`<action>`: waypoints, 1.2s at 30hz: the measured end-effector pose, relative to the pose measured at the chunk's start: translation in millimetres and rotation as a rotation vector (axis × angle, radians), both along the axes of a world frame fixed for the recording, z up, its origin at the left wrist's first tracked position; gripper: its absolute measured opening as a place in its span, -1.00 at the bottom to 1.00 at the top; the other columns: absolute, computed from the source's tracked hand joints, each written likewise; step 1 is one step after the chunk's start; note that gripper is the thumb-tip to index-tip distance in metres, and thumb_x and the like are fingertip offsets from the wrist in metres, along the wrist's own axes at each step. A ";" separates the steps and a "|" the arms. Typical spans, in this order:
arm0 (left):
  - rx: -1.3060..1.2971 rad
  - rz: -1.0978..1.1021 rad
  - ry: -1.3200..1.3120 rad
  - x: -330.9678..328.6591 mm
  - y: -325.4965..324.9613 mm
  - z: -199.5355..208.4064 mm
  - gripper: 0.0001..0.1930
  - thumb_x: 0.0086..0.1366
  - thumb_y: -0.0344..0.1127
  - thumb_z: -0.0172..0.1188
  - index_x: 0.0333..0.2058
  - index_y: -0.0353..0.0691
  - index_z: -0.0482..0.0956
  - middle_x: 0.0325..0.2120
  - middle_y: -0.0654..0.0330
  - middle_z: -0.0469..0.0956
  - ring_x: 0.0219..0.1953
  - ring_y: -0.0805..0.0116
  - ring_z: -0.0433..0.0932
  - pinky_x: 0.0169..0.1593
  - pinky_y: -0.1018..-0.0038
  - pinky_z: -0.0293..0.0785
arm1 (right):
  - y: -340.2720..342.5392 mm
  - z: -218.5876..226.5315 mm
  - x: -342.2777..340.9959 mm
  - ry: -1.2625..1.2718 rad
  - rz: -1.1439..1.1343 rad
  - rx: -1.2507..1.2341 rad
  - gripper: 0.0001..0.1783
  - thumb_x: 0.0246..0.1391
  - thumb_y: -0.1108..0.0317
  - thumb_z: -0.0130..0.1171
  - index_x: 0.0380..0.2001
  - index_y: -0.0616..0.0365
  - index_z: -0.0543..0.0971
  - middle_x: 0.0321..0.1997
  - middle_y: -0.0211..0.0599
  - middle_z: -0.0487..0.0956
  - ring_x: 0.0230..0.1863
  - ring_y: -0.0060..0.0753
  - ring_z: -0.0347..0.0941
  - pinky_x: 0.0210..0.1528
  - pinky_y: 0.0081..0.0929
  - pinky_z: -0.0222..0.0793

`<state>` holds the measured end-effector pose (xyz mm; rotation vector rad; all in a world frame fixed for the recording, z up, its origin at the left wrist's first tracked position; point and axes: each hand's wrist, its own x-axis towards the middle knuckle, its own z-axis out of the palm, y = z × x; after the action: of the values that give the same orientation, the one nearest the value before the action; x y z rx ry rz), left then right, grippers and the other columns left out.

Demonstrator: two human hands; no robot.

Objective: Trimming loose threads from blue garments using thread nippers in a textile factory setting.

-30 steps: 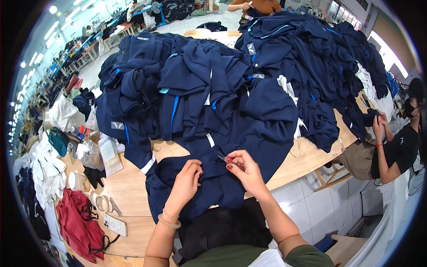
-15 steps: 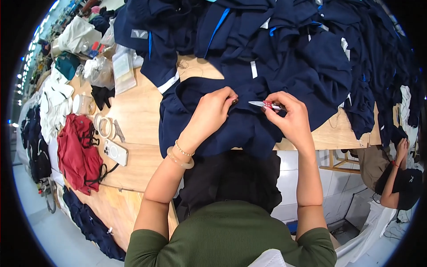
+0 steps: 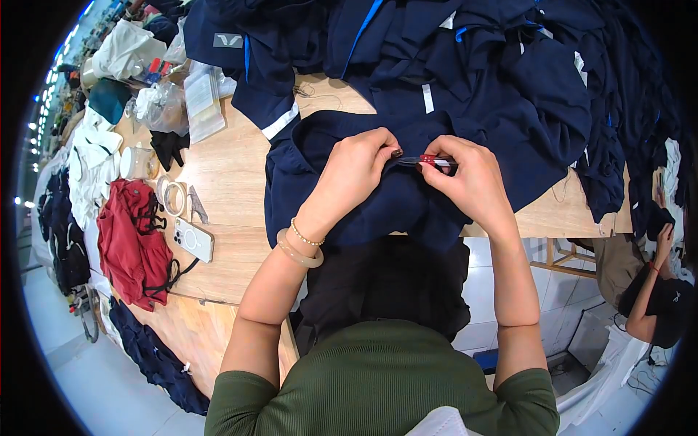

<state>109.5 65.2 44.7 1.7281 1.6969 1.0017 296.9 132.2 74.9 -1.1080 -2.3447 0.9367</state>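
A navy blue garment (image 3: 342, 214) lies bunched on the table in front of me, its waist-like opening turned up. My left hand (image 3: 356, 166) is closed in a pinch on a fold of it, thumb against forefinger. A small pair of thread snips (image 3: 428, 159) with a red part sits in my right hand (image 3: 469, 174), between thumb and fingers. Its blades point left and reach the cloth right beside my left fingertips. Any thread between the blades is too small to make out.
More navy garments (image 3: 502, 94) with blue trim are heaped across the far side. To the left lie a phone (image 3: 193, 240), tape rolls (image 3: 174, 198), a red garment (image 3: 131, 243) and plastic bags (image 3: 161, 109). Another person (image 3: 654, 305) sits at the far right.
My right hand has moved left with the snips, bringing the blades from a gap away to my left fingertips. The whole view has shifted slightly.
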 end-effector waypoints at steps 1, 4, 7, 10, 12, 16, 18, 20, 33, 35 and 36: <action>-0.008 0.001 0.003 0.0 0.4 -0.8 -0.92 0.28 -0.49 0.11 -0.31 -0.39 0.55 -0.46 0.09 0.61 -0.58 0.38 0.56 -0.47 0.54 0.46 | 0.3 0.4 0.2 0.000 -0.001 0.001 -0.80 -0.14 0.35 0.22 -0.46 0.29 0.55 -0.51 -0.24 0.55 -0.49 -0.42 0.48 -0.41 -0.55 0.34; 0.008 0.004 0.011 -0.1 1.4 -0.6 -0.93 0.27 -0.49 0.12 -0.32 -0.38 0.54 -0.49 0.08 0.60 -0.60 0.37 0.55 -0.48 0.53 0.44 | 1.1 2.9 -0.7 -0.008 0.010 0.008 -0.79 -0.14 0.34 0.22 -0.46 0.28 0.55 -0.52 -0.23 0.55 -0.49 -0.39 0.48 -0.41 -0.53 0.34; 0.028 -0.001 0.020 1.4 0.6 0.0 -0.94 0.26 -0.50 0.13 -0.33 -0.37 0.54 -0.51 0.07 0.59 -0.60 0.36 0.54 -0.47 0.51 0.43 | -0.9 0.4 -2.3 0.001 0.008 0.029 -0.78 -0.14 0.33 0.23 -0.47 0.28 0.54 -0.53 -0.21 0.54 -0.49 -0.34 0.48 -0.40 -0.50 0.34; 0.042 -0.002 0.036 2.1 -0.8 -0.8 -0.94 0.25 -0.50 0.13 -0.34 -0.37 0.54 -0.51 0.07 0.59 -0.60 0.33 0.55 -0.46 0.50 0.44 | -2.1 -0.4 -3.5 -0.014 0.013 0.087 -0.78 -0.15 0.33 0.23 -0.48 0.28 0.52 -0.54 -0.19 0.52 -0.49 -0.26 0.46 -0.39 -0.45 0.34; 0.061 0.006 0.051 0.2 -2.7 -1.9 -0.94 0.25 -0.51 0.13 -0.34 -0.37 0.54 -0.51 0.07 0.59 -0.59 0.32 0.55 -0.46 0.50 0.44 | -3.1 0.8 -1.7 -0.008 0.018 0.076 -0.79 -0.15 0.34 0.23 -0.48 0.28 0.52 -0.53 -0.19 0.52 -0.48 -0.27 0.46 -0.39 -0.45 0.34; 0.025 0.010 0.033 2.6 -4.0 -4.5 -0.95 0.26 -0.51 0.12 -0.34 -0.37 0.52 -0.50 0.07 0.59 -0.57 0.26 0.57 -0.44 0.48 0.45 | -6.2 0.8 5.7 -0.038 -0.032 -0.004 -0.79 -0.15 0.30 0.24 -0.50 0.22 0.51 -0.48 -0.22 0.57 -0.39 -0.18 0.52 -0.34 -0.31 0.39; 0.022 0.015 0.033 4.0 -5.1 -5.9 -0.95 0.26 -0.51 0.12 -0.34 -0.37 0.51 -0.51 0.07 0.59 -0.55 0.23 0.58 -0.43 0.47 0.46 | -6.9 3.0 7.1 -0.033 -0.040 0.004 -0.79 -0.15 0.30 0.24 -0.50 0.21 0.51 -0.48 -0.23 0.56 -0.40 -0.18 0.52 -0.34 -0.32 0.39; 0.057 0.014 0.039 4.7 -4.5 -6.9 -0.96 0.25 -0.51 0.12 -0.34 -0.37 0.50 -0.47 0.06 0.58 -0.47 0.15 0.59 -0.37 0.44 0.48 | -7.3 3.8 7.4 -0.030 -0.049 0.011 -0.80 -0.14 0.30 0.24 -0.50 0.21 0.51 -0.49 -0.24 0.56 -0.40 -0.18 0.51 -0.34 -0.33 0.39; 0.084 0.025 0.109 6.4 -4.4 1.9 -0.94 0.19 -0.56 0.13 -0.37 -0.35 0.43 -0.37 0.11 0.52 -0.37 0.06 0.55 -0.32 0.39 0.48 | -5.4 4.5 -5.2 -0.089 -0.033 0.166 -0.79 -0.14 0.32 0.24 -0.53 0.24 0.47 -0.52 -0.23 0.54 -0.42 -0.20 0.50 -0.38 -0.34 0.37; 0.100 0.022 0.111 6.8 -4.8 1.7 -0.93 0.19 -0.55 0.14 -0.37 -0.34 0.42 -0.36 0.11 0.51 -0.37 0.06 0.55 -0.33 0.39 0.48 | -5.6 1.2 -5.9 -0.074 -0.032 0.189 -0.79 -0.15 0.34 0.25 -0.52 0.25 0.47 -0.54 -0.24 0.52 -0.48 -0.24 0.47 -0.41 -0.40 0.33; 0.099 0.023 0.111 6.8 -5.0 1.5 -0.93 0.19 -0.55 0.14 -0.37 -0.34 0.42 -0.36 0.11 0.51 -0.37 0.06 0.55 -0.33 0.39 0.48 | -5.8 0.1 -6.1 -0.058 -0.021 0.202 -0.79 -0.15 0.34 0.25 -0.53 0.25 0.47 -0.54 -0.24 0.52 -0.48 -0.25 0.47 -0.41 -0.40 0.33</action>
<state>116.3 60.2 46.2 1.8628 1.7660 1.0328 290.8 126.4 75.0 -1.0893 -2.4068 0.6512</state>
